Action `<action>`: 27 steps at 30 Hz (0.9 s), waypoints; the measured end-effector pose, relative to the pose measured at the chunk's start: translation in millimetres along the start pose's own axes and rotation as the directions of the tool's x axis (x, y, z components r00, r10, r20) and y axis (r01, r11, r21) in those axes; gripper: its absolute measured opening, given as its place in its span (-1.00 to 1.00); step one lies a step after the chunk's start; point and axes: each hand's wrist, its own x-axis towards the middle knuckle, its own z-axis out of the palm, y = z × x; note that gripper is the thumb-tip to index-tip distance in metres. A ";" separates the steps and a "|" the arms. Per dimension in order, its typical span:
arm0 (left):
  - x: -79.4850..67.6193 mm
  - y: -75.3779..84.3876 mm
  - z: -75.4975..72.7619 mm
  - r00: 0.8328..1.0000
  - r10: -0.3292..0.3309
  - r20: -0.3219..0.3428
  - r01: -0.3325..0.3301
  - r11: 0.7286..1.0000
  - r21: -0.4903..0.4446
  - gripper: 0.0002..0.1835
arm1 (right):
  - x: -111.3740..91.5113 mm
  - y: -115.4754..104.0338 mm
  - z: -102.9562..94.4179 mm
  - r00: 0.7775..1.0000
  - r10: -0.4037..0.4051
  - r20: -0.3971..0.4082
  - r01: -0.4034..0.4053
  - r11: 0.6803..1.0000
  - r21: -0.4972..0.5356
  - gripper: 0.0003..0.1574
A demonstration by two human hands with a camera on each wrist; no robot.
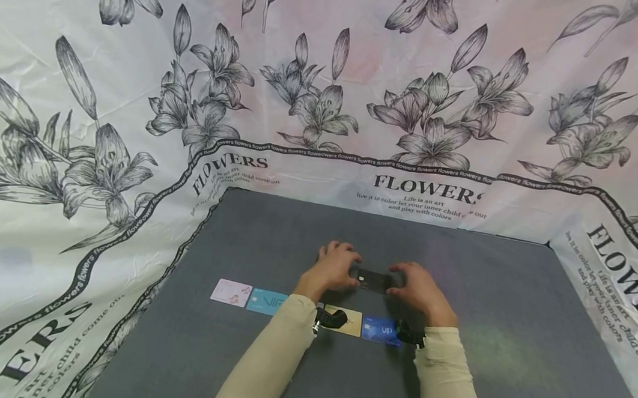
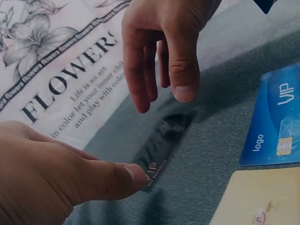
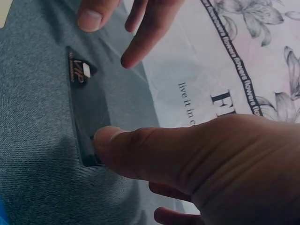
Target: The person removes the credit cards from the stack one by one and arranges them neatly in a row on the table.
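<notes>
A black VIP card (image 1: 374, 280) lies on the grey tabletop, between the two hands. At its left end is my left hand (image 1: 337, 266), with loosely bent fingers and the thumb beside the card's edge. My right hand (image 1: 419, 288) is over the right end, thumb and fingers spread apart. The left wrist view shows a gap between the right fingertips and the card; from the right wrist, the left fingertips also appear off it. Whether either thumb touches the card is hard to tell.
Nearer the body runs a row of cards: a pink floral card (image 1: 231, 292), a teal VIP card (image 1: 266, 302), a gold card (image 1: 350, 322) and a blue VIP card (image 1: 379, 331). The left forearm partly covers the row. Flower-printed cloth (image 1: 310, 168) walls the table's back and sides.
</notes>
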 end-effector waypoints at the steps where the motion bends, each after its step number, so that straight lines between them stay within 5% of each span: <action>1: 1.1 0.1 1.3 1.000 -0.001 0.000 0.001 1.000 0.001 -0.39 | 0.8 0.7 0.8 1.000 -0.002 0.001 0.002 1.000 -0.003 -0.33; 17: 10.2 -2.5 15.4 0.999 -0.038 -0.004 0.038 0.999 -0.016 -0.44 | 6.9 12.5 17.1 1.000 0.008 -0.018 -0.009 1.000 -0.021 -0.34; 27: 38.0 -24.1 49.9 0.999 -0.032 0.016 0.033 0.996 -0.081 -0.42 | 6.0 13.8 20.6 0.999 0.031 -0.025 -0.031 0.999 -0.022 -0.42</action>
